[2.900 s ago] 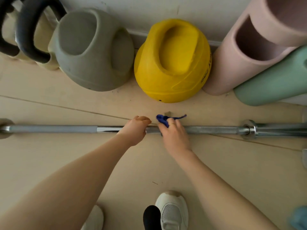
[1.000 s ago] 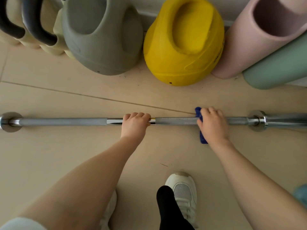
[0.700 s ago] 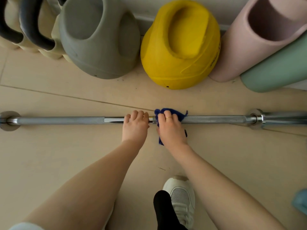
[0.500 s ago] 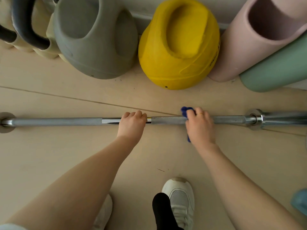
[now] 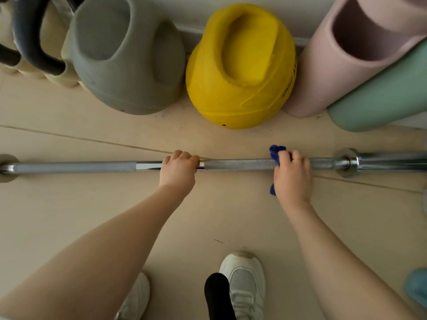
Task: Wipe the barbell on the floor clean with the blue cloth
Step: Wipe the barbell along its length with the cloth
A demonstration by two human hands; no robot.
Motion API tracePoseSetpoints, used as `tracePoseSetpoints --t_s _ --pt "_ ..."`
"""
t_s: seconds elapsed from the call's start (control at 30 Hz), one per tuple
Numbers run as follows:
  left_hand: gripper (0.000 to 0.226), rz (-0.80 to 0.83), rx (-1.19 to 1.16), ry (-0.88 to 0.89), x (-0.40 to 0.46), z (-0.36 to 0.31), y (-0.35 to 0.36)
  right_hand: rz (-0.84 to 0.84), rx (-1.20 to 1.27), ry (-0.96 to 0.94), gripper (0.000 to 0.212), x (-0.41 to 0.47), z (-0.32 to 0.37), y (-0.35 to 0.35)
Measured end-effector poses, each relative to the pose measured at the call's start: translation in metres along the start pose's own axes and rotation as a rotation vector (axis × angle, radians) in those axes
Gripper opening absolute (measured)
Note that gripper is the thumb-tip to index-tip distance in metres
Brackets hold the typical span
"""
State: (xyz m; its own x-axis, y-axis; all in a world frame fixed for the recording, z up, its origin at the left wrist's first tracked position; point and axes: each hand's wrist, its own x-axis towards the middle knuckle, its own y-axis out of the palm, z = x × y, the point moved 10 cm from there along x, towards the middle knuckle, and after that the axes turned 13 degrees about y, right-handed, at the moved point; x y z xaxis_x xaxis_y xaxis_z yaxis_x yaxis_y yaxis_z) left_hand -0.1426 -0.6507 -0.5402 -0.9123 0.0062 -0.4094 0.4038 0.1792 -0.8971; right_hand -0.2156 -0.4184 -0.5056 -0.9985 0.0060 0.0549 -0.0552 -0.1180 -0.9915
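A steel barbell (image 5: pixel 238 164) lies across the floor from left to right, with a collar near the right end. My left hand (image 5: pixel 179 172) grips the bar near its middle. My right hand (image 5: pixel 292 175) is wrapped over the bar further right, close to the collar, with the blue cloth (image 5: pixel 276 152) bunched between palm and bar. Only the cloth's ends show, above my fingers and below my palm.
Behind the bar stand a grey kettlebell (image 5: pixel 124 54), a yellow kettlebell (image 5: pixel 240 65), cream kettlebells with black handles (image 5: pixel 34 42), a pink foam roller (image 5: pixel 351 47) and a green roller (image 5: pixel 381 95). My white shoes (image 5: pixel 245 282) are below on the beige floor.
My right hand has slid the cloth rightward along the bar, from beside my left hand out toward the collar. My left hand has kept its grip in place.
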Motion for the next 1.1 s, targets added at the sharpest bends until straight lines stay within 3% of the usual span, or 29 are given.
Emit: tracePoseSetpoints --t_s 0.1,0.27,0.37,0.47,0.6,0.73,0.83,0.93,1.0,1.1 --pt "0.042 0.106 0.041 0.015 0.004 -0.016 0.000 -0.020 -0.023 -0.025 0.023 -0.009 0.011 0.003" --pt "0.051 0.125 -0.050 0.182 0.023 -0.073 0.002 0.051 -0.076 -0.269 0.030 -0.013 -0.005 0.000" --pt "0.033 0.208 -0.058 0.203 0.024 -0.080 0.010 0.126 -0.108 0.049 0.017 0.015 -0.082 0.000" --pt "0.038 0.314 -0.071 0.197 0.014 -0.075 0.021 0.147 -0.088 0.259 0.017 0.016 -0.116 0.000" --pt "0.048 0.445 -0.060 0.181 -0.001 -0.069 0.037 0.103 0.003 0.133 0.009 -0.011 -0.061 0.000" --pt "0.044 0.438 0.034 0.281 -0.002 -0.076 0.037 0.203 0.023 -0.029 0.010 -0.018 -0.056 0.002" --pt "0.046 0.410 0.132 0.339 -0.013 -0.069 0.036 0.268 -0.092 0.090 0.013 -0.009 -0.092 0.000" --pt "0.037 0.418 0.164 0.280 -0.027 -0.050 0.040 0.267 -0.112 0.216 0.015 -0.016 -0.092 0.000" --pt "0.033 0.433 0.114 0.246 -0.033 -0.044 0.043 0.305 -0.063 0.126 0.014 -0.035 -0.057 0.004" --pt "0.033 0.434 0.040 0.273 -0.037 -0.046 0.049 0.279 -0.011 -0.159 0.024 -0.064 -0.013 0.000"
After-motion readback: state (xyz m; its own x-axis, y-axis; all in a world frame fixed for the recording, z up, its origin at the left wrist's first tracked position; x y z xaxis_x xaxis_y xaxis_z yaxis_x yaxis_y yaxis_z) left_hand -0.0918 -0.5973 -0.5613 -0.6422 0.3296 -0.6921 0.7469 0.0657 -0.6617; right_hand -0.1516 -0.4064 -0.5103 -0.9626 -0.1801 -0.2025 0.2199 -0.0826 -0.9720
